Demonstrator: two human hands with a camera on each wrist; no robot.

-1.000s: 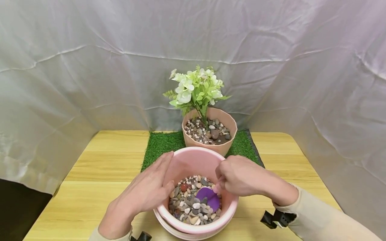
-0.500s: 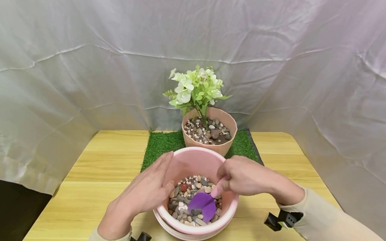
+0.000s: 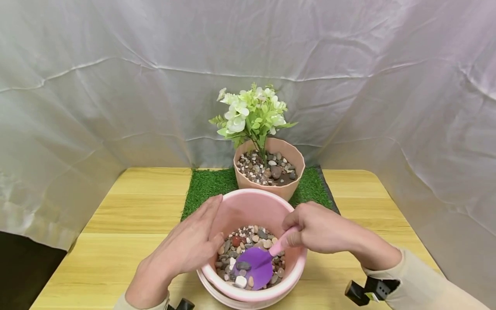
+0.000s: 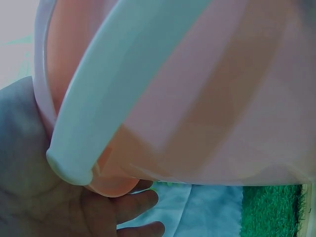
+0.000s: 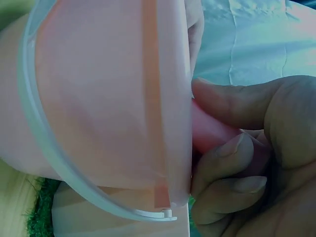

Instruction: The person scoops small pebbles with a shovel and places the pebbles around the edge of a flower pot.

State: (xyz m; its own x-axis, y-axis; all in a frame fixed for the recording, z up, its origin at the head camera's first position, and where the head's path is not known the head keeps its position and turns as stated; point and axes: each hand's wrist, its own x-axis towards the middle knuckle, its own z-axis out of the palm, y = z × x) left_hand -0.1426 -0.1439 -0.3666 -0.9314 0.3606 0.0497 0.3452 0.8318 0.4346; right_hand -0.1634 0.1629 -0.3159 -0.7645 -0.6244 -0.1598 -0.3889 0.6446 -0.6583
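A pink bucket [image 3: 253, 205] filled partway with mixed pebbles [image 3: 236, 249] stands at the table's front. My left hand [image 3: 186, 241] holds its left rim, thumb on the inside and fingers over the outside. Inside the bucket, my right hand [image 3: 319, 230] grips the pink handle of a toy shovel [image 3: 257, 262] with a purple blade. Several stones, grey and white, lie on the blade, low over the other pebbles. In the right wrist view, the thumb and curled fingers close round the handle [image 5: 212, 129] beside the bucket's rim.
Behind the bucket, a peach flowerpot [image 3: 267, 188] with pebbles and a white-flowered plant [image 3: 255, 112] stands on a green turf mat [image 3: 211, 185]. The bucket's white handle [image 4: 118, 74] hangs along its outside. Grey cloth [image 3: 155, 86] surrounds the wooden table [image 3: 128, 215].
The shovel has moved left and toward the front of the bucket, and now bears fewer stones. My right hand has drifted slightly right with its handle. My left hand stays put.
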